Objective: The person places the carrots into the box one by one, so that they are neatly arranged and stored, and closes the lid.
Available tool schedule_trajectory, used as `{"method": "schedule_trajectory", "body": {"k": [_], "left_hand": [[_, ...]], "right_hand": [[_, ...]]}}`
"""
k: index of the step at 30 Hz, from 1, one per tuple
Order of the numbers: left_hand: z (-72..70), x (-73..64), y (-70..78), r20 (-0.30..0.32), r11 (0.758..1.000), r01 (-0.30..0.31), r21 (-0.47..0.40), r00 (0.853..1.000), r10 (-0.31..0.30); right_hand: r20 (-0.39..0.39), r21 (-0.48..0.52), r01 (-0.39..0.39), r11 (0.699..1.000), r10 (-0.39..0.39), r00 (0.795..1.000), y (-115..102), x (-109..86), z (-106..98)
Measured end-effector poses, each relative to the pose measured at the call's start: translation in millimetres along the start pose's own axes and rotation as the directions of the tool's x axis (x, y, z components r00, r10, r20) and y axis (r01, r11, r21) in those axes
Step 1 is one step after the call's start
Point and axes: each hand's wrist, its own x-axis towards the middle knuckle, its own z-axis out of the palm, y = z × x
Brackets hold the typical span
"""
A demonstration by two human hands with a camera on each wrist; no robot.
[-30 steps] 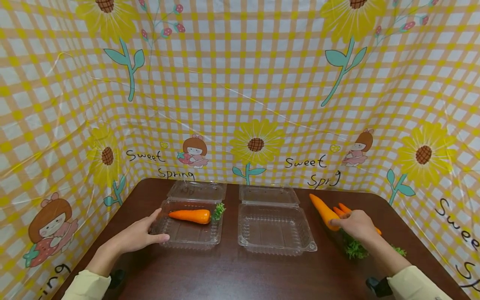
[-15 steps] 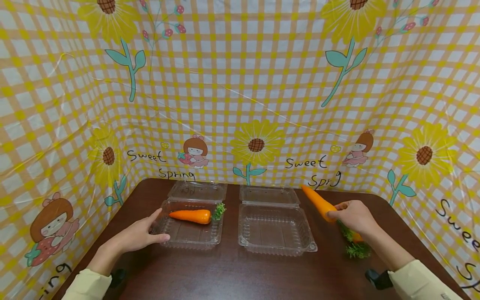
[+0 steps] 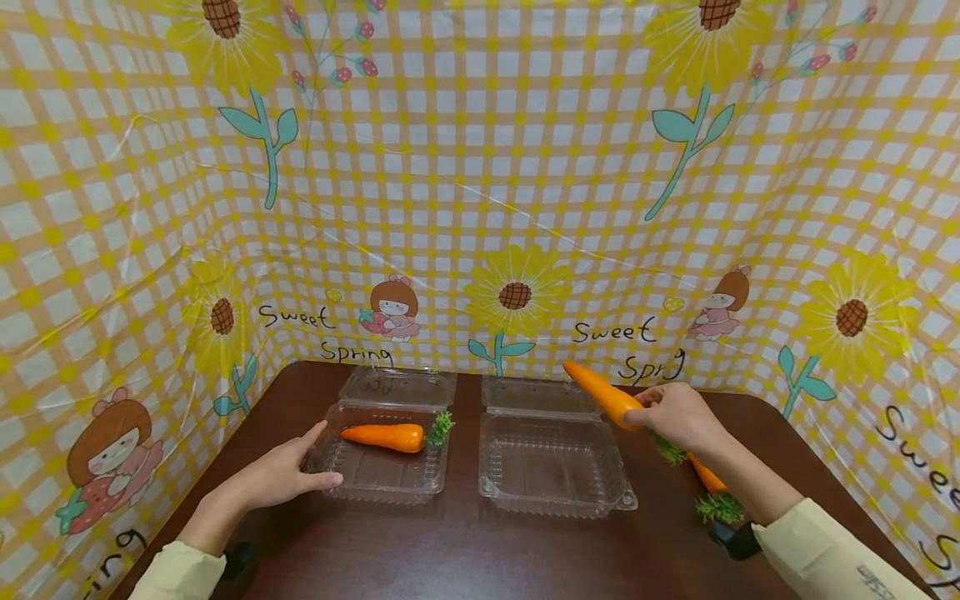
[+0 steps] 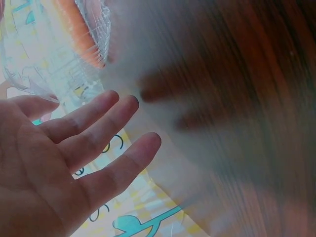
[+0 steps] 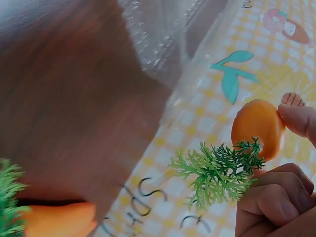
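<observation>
My right hand (image 3: 682,417) pinches an orange carrot (image 3: 598,392) near its thick, leafy end. The carrot is raised above the table, its tip pointing back and left towards the lid of the right-hand clear plastic container (image 3: 555,505). Green leaves (image 5: 217,173) hang from its top in the right wrist view. My left hand (image 3: 277,475) has its fingers spread at the left side of another clear container (image 3: 375,492), thumb near its front corner. Inside that container lies a second carrot (image 3: 384,437) with its green top to the right.
Both containers have their lids (image 3: 401,388) folded back. Another carrot (image 3: 707,475) with green leaves lies on the brown table (image 3: 450,550) at the right, partly hidden by my forearm. A checked cloth with sunflowers (image 3: 514,296) walls the back and sides.
My right hand has lifted the carrot off the table at the right and carried it leftward, near the right-hand container. My left hand has stayed by the left container.
</observation>
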Motion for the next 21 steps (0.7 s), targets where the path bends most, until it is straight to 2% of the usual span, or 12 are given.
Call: {"method": "schedule_trajectory", "body": {"k": [6, 17, 21], "left_hand": [[0.1, 2.1, -4.1, -0.002, 1.0, 0.011, -0.013, 1.0, -0.011], [-2.3, 1.5, 0.1, 0.001, 1.0, 0.02, -0.009, 1.0, -0.02], [-2.2, -0.2, 1.6, 0.005, 1.0, 0.022, -0.011, 1.0, -0.022]], "right_hand": [[0.04, 0.017, 0.04, 0.999, -0.041, 0.998, -27, 9.0, 6], [0.095, 0.089, 0.102, 0.991, -0.111, 0.989, -72, 25.9, 27], [0.113, 0.064, 0.138, 0.988, -0.144, 0.983, -88, 32.6, 39]]}}
